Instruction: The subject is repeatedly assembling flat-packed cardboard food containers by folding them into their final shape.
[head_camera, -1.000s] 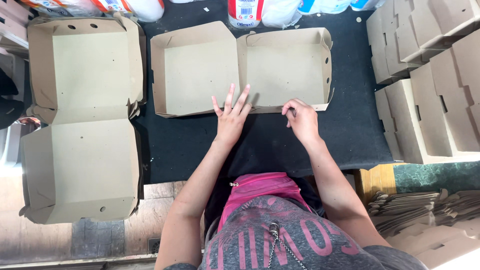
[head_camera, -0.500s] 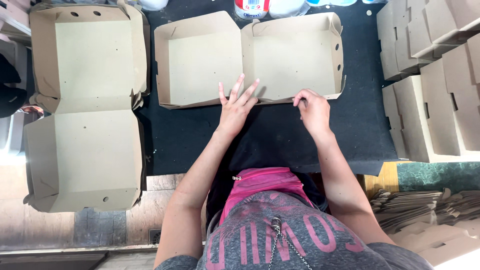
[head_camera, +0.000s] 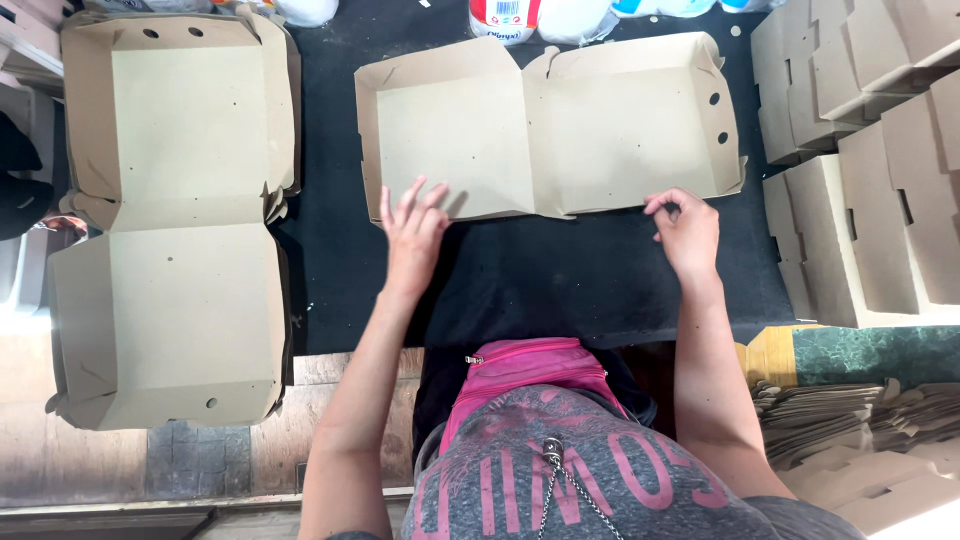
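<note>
Centrally one open carton (head_camera: 545, 130), two hands (head_camera: 413, 235) touching

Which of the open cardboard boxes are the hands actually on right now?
The open box in the middle of the black mat. The left hand and right hand touch its near edge; the stack of open boxes at left lies untouched.

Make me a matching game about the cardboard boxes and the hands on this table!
Things:
1. left hand
2. right hand
3. stack of open boxes
4. folded boxes

Places:
A. far left of the table
B. at the right near corner of the open box
C. far right of the table
D. fingers spread on the open box's left near edge

Pairs: 1-D, 2-B, 3-A, 4-C
</note>
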